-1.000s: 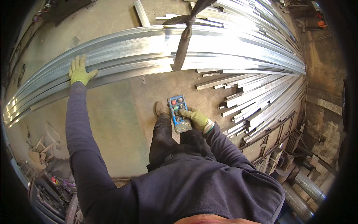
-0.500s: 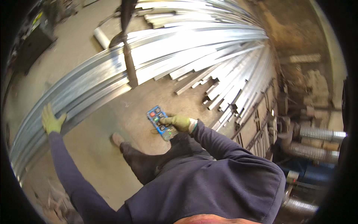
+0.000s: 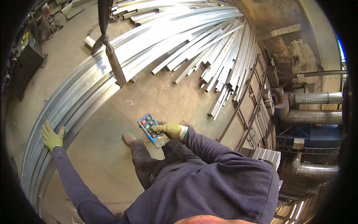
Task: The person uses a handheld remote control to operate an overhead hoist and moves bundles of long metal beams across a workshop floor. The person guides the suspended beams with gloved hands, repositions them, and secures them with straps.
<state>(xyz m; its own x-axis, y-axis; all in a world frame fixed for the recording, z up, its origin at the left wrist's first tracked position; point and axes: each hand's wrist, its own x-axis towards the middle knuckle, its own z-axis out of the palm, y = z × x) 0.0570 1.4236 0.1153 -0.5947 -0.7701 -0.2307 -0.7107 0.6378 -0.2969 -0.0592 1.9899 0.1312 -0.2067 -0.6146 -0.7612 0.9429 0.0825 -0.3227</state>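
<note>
Item: my left hand (image 3: 53, 138), in a yellow-green glove, fingers spread wide, laid on long silvery metal profiles (image 3: 82, 86); dark fabric sling (image 3: 113, 61) across these. Item: my right hand (image 3: 170, 130), gloved likewise, fingers wrapped round a blue-framed handheld remote (image 3: 153, 136) with square buttons, held above the brown floor (image 3: 102, 119).

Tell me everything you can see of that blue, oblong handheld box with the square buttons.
The blue, oblong handheld button box looks like worn plastic, with square buttons in two columns: mostly dark, plus a red button and a green button. Its lower end looks greyish and grimy. It is held in the air, slanted, top end toward the picture's upper left, button face toward the camera. The yellow-green gloved right hand grips it, thumb over the buttons; whether one is pressed, I can't tell.
</note>
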